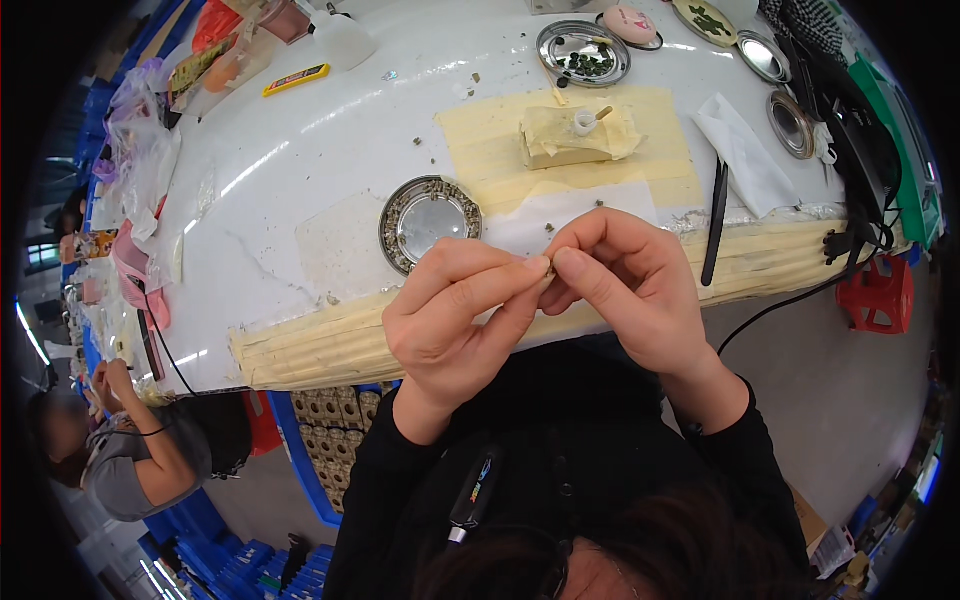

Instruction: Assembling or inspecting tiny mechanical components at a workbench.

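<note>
The left hand (pixel 450 325) and right hand (pixel 640 300) meet tip to tip above the near edge of the desk (pixel 300 150), each pinching between thumb and forefinger at a tiny piece (pixel 549 272). It shows only as a dull, brownish speck, mostly covered by the fingertips, so its full outline and finish cannot be told. At ten o'clock from it, just beside the left hand, sits a round metal dish (pixel 430 222) strewn with small grey-green bits (pixel 445 190), thickest along the rim. At twelve o'clock stands a block wrapped in cream tape (pixel 560 155); between two and three o'clock lies a slim black tool (pixel 714 225).
</note>
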`<state>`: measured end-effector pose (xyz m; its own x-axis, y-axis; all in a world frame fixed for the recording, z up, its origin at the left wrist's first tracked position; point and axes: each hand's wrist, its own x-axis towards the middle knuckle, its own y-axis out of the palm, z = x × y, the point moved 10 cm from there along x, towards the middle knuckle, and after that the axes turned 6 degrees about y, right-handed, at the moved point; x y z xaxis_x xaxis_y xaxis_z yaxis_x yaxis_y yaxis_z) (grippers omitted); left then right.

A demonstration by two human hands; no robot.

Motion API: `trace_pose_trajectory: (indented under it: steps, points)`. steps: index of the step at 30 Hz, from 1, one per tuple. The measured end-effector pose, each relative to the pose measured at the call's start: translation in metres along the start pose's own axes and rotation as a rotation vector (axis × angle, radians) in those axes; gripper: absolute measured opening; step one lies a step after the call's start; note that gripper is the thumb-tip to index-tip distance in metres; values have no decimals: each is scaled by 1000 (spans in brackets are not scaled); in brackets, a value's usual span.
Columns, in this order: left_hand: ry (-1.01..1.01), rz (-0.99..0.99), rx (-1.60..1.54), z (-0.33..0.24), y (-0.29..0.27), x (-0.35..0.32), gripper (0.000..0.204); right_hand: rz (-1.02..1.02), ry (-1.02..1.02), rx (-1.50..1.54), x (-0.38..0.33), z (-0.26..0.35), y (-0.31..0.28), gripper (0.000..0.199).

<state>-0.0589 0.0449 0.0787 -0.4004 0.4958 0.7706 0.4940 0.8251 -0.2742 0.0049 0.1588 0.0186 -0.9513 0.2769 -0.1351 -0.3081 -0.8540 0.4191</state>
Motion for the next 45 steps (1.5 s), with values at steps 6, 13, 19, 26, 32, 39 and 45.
trace_pose_trajectory:
  steps: [6,13,19,26,32,39,45]
  points:
    - [-63,-2,-149,8,-1,-4,27,108,91,77,1,-8,6,15]
    - [16,-35,57,-1,-1,-2,27,-95,-144,-32,-6,8,1,9]
    - [142,-30,290,-15,4,-6,34,-239,-730,-886,-26,49,22,11]
    - [60,-36,119,-6,-1,-3,32,-97,-117,-91,-3,3,-1,10]
    - [85,-28,201,-9,4,-4,28,-47,-63,-53,-2,-1,1,12]
    - [74,16,147,-7,6,-2,26,-37,-60,-156,0,3,-2,14]
    - [-68,19,-113,6,1,-1,25,90,66,42,3,-12,5,18]
